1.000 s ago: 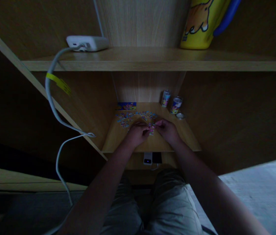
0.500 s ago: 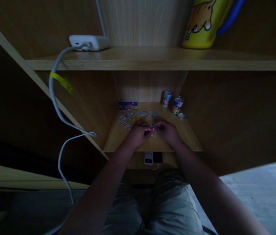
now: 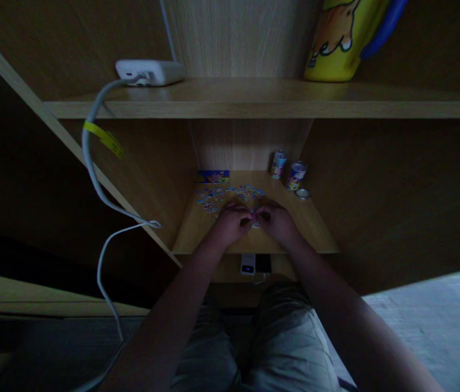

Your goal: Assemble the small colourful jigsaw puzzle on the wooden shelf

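Note:
My left hand (image 3: 233,220) and my right hand (image 3: 276,219) meet over the lower shelf, fingertips pinched on small pink jigsaw puzzle pieces (image 3: 253,216) between them. Whether the pieces are joined is too small and dim to tell. Beyond my hands, many loose jigsaw pieces (image 3: 210,199) lie scattered across the back left of the shelf. Behind them, against the back wall, is a colourful printed picture card (image 3: 213,177). A few more pieces show just under my fingers, partly hidden by them.
Two printed cans (image 3: 277,165) stand at the back right, a round metal lid (image 3: 302,194) beside them. Overhead, the upper shelf (image 3: 230,109) bears a white charger (image 3: 150,72) with a hanging cable (image 3: 86,141) and a yellow mug (image 3: 331,49). Below sits a small device (image 3: 248,263).
My right hand has shifted slightly, and its fingers have closed in nearer to my left fingertips around the pink pieces. The things on the shelf stay where they were.

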Action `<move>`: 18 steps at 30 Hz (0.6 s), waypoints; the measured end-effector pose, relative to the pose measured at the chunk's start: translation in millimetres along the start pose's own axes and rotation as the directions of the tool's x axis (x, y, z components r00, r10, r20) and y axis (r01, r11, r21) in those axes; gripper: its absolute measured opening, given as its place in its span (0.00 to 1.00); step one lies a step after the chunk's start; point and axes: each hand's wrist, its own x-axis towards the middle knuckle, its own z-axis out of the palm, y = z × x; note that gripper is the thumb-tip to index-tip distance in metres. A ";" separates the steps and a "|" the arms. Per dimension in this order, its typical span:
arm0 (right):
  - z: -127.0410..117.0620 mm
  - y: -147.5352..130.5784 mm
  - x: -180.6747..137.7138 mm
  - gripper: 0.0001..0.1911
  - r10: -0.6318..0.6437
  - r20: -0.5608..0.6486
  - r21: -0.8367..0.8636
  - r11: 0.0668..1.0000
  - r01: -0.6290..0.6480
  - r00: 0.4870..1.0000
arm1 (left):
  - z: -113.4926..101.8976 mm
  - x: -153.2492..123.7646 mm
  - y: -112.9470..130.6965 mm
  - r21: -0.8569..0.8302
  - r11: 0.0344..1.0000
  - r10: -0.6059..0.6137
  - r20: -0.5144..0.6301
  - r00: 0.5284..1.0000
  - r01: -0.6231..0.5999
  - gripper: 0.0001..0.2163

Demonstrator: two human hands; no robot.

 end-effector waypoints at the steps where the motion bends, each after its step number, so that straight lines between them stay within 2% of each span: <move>1: -0.2 -1.3 -0.2 0.07 -0.013 -0.004 -0.001 1.000 0.013 1.000 | 0.2 -0.1 -0.2 0.005 1.000 -0.002 0.003 1.000 0.002 0.03; 6: -0.6 -3.3 -0.4 0.07 -0.054 -0.002 -0.003 0.999 0.054 0.999 | 0.2 -0.2 0.0 0.020 1.000 -0.020 0.013 1.000 0.019 0.03; 15: 0.9 -2.0 -0.7 0.08 -0.019 0.016 -0.028 0.999 0.020 1.000 | -0.8 -0.2 3.5 0.045 0.999 0.000 0.013 1.000 -0.001 0.02; 18: -0.1 3.1 -0.8 0.11 0.007 -0.107 0.009 1.000 -0.006 0.994 | -1.2 0.3 5.1 0.071 0.997 -0.005 -0.001 1.000 0.005 0.07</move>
